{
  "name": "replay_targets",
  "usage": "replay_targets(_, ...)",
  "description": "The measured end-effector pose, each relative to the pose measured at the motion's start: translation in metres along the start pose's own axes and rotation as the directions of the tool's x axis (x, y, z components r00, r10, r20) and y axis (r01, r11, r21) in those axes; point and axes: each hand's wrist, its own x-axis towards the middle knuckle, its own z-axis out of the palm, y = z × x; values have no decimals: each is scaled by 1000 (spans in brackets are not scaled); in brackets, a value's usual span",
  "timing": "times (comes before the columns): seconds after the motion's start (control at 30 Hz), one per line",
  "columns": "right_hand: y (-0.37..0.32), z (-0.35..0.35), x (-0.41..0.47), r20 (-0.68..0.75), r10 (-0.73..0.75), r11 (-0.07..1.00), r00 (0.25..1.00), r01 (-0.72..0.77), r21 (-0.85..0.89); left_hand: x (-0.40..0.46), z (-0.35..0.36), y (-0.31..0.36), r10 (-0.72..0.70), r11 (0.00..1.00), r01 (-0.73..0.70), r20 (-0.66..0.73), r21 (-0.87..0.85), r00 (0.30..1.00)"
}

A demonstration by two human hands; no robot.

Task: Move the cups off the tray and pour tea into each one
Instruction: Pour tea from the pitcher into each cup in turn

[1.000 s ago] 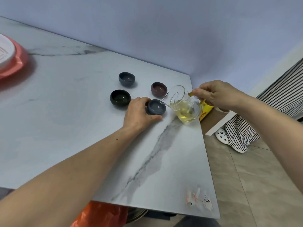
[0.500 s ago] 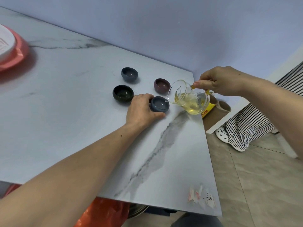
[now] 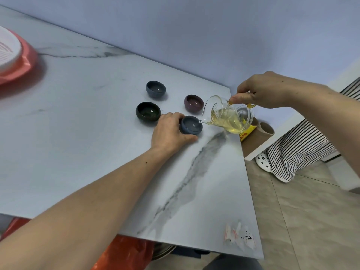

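Several small cups stand on the marble table (image 3: 81, 145): a blue-grey cup (image 3: 155, 89) farthest back, a dark green cup (image 3: 148, 111), a purple cup (image 3: 193, 102) and a nearer blue cup (image 3: 191, 125). My left hand (image 3: 169, 131) grips the nearer blue cup from its left side. My right hand (image 3: 266, 89) holds a glass teapot (image 3: 228, 115) of yellow tea by its handle, tilted left, its spout over the blue cup's rim and tea running in. The red tray (image 3: 17, 63) sits at the far left edge.
A white slatted dish (image 3: 7, 53) rests in the tray. Past the table's right edge are a yellow box (image 3: 246, 133), a cardboard tube (image 3: 266, 129), a striped cloth (image 3: 300, 151) and a tiled floor. An orange bag (image 3: 124, 254) hangs under the table's front.
The teapot has risen off the table, moved left and tipped further, so tea now pours into the blue cup. My left hand has stayed on that cup.
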Motion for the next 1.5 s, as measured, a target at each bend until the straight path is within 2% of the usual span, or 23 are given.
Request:
replay_targets(1.17,-20,-28,9,27,-55,974,998,60,-220,2,1,-4,1,1000,-1,-1,4,1000)
replay_targets(1.37,-22,-29,8,20,-45,977,999,48,-210,1,0,-3,-2,1000,2,7,10,1000)
replay_targets(1.5,-16,-25,3,13,-26,991,1000,28,-133,0,-1,-1,-4,1000,4,9,18,1000)
